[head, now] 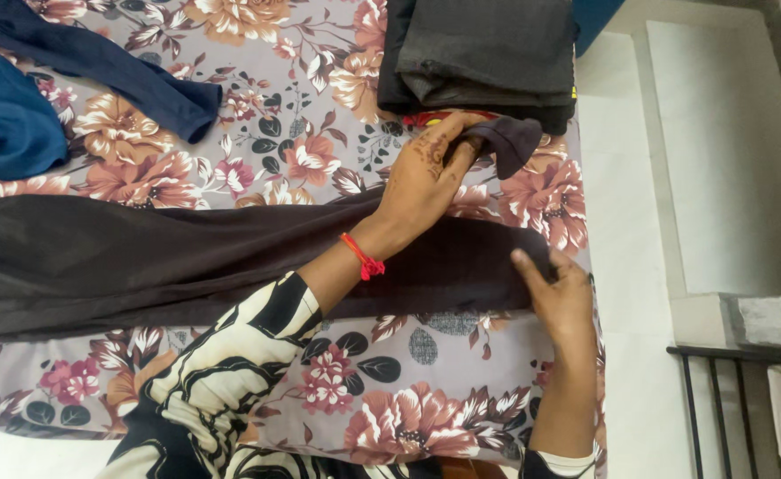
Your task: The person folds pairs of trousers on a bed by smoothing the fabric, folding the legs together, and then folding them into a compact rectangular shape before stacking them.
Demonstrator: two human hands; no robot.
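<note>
A long dark brown garment lies flat across the floral bedsheet, running from the left edge to the right side of the bed. My left hand, with a red thread at the wrist, reaches over it and pinches a dark corner of cloth lifted from the garment's right end. My right hand rests at the garment's right edge, its thumb pressing on the cloth and its fingers curled around the end.
A stack of folded dark clothes sits just beyond my left hand. Blue garments lie at the upper left. Right of the bed are a pale floor, a step, and a black metal rack.
</note>
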